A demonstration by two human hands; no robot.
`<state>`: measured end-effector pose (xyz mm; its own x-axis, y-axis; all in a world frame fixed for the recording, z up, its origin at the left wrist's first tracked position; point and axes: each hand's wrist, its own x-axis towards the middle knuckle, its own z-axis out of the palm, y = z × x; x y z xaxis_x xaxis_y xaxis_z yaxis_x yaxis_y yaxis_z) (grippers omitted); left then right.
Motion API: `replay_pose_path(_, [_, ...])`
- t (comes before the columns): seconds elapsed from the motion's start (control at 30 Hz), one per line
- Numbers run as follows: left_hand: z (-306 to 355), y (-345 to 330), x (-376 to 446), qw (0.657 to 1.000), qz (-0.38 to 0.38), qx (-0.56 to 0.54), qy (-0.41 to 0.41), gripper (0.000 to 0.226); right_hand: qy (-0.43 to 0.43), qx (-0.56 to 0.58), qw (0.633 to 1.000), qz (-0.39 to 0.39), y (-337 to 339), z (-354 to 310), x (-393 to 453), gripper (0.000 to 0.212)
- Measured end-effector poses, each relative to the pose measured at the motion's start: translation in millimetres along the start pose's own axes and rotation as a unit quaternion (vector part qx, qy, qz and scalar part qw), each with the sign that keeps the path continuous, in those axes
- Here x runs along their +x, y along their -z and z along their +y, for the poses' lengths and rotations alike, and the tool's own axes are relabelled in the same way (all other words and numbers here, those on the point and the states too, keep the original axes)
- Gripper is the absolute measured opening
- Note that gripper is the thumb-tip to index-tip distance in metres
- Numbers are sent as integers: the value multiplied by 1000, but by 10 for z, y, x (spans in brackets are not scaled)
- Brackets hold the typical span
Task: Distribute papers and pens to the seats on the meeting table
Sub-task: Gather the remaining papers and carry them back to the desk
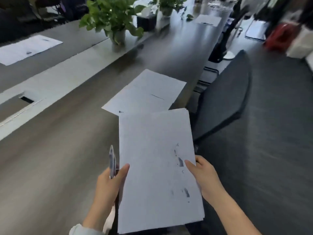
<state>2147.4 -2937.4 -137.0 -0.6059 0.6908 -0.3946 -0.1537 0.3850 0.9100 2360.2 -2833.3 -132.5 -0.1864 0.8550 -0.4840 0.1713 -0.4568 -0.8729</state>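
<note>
I hold a stack of white papers [157, 170] over the near edge of the grey meeting table [59, 133]. My left hand [110, 185] grips the stack's left edge, thumb on top, and also holds pens [112, 162] that stick up from its fingers. My right hand [203, 177] pinches the stack's right edge. Just beyond the stack a sheet of paper [147, 94] lies on the table at the nearest seat, with a thin dark pen [157, 97] on it. Another sheet [28, 48] lies at the far left, and one more sheet [209, 20] with a pen lies far along the right side.
A dark office chair [225, 99] stands at the table's right edge beside the laid sheet. Two potted plants [115, 19] and a black box [146, 22] stand along the table's middle. A cable slot [27, 99] sits in the light centre strip. Grey floor runs on the right.
</note>
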Motion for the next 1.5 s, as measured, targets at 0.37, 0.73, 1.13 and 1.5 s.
replay_pose_path(0.37, [173, -2350, -773, 940, -315, 110, -76, 5, 34, 176, 947, 266, 2425, 419, -867, 10])
replay_pose_path(0.73, [236, -5120, -1215, 896, -419, 138, -58, 29, 16, 237, 905, 354, 4869, 516, -579, 13])
replay_pose_path(1.13, [830, -8029, -131, 900, -424, 103, -17, 16, 17, 233, 908, 348, 7001, -271, 1650, 10])
replay_pose_path(1.5, [2101, -10805, 1201, 913, -402, 73, -6, 13, 26, 220, 920, 322, 9004, -1748, 4067, 15])
